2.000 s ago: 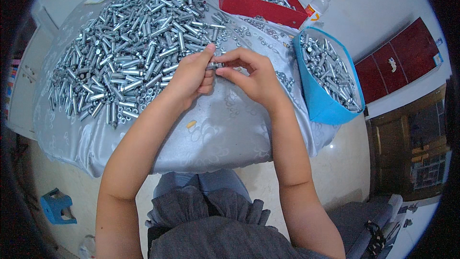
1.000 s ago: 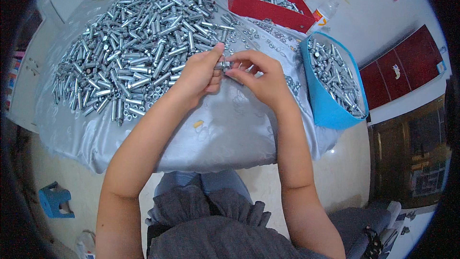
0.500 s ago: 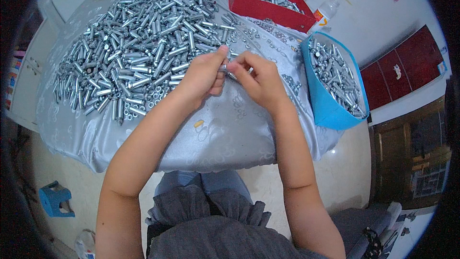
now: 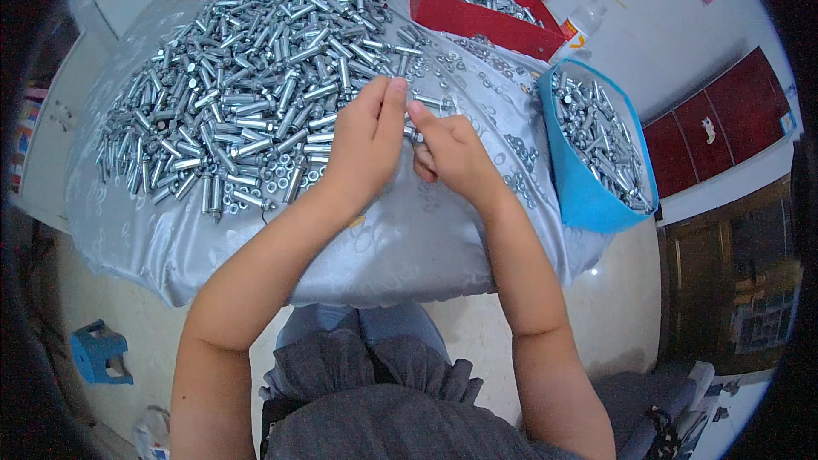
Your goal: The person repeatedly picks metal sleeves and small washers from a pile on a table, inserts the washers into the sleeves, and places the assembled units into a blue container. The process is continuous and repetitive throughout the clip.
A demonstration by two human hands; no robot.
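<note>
The hands (image 4: 409, 140) hide most of a small metal part (image 4: 412, 131) (its shape is unclear) pinched between them.

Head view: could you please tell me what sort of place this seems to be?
Probably a home or small workshop doing piecework assembly: a heap of metal bolts on a cloth-covered table, a red box and a blue bin holding more.

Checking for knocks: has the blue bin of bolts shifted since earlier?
No. The blue bin stays at the table's right edge, below the red box.
</note>
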